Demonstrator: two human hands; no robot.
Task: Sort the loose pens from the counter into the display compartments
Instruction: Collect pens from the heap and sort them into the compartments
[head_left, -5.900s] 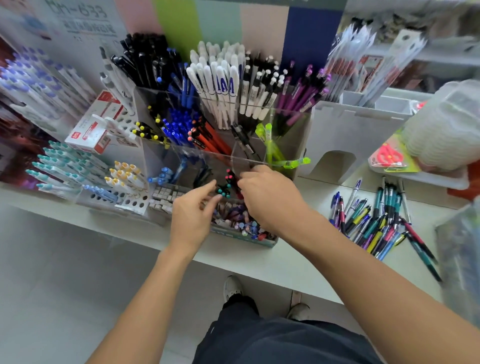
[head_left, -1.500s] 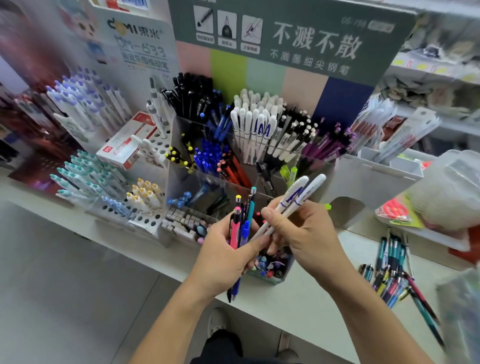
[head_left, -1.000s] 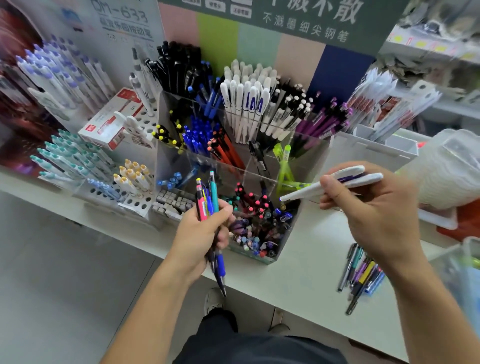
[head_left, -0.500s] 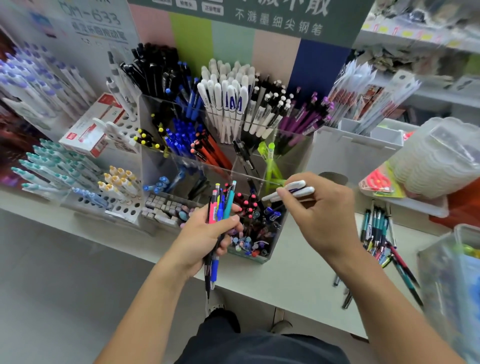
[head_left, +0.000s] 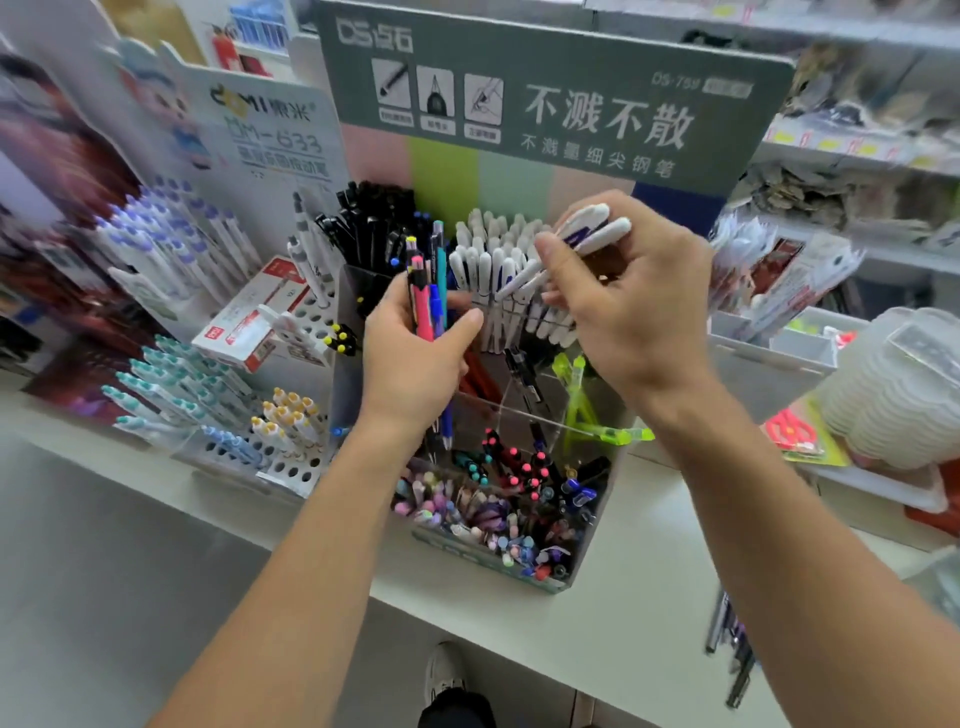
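pens: two slim white plastic ones (head_left: 569, 249) pinched in right hand (head_left: 631, 312), coloured bunch (head_left: 428, 296) gripped in left hand (head_left: 415, 358).

A: background? 
B: green sign (head_left: 550, 104) with white characters up top; red-white box (head_left: 244, 317) left. 
A: right side? 
B: stack of clear lids (head_left: 893, 384), red scissors pack (head_left: 795, 431) beside it.

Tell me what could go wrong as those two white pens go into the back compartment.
1. The white pens in the right hand lie slanted over a tightly packed white pen compartment; forcing them in may push others out.
2. The left hand grips a loose coloured pen bundle right beside it; a bump could drop them into the front bins.
3. The frame is blurred, so the gap is hard to judge.
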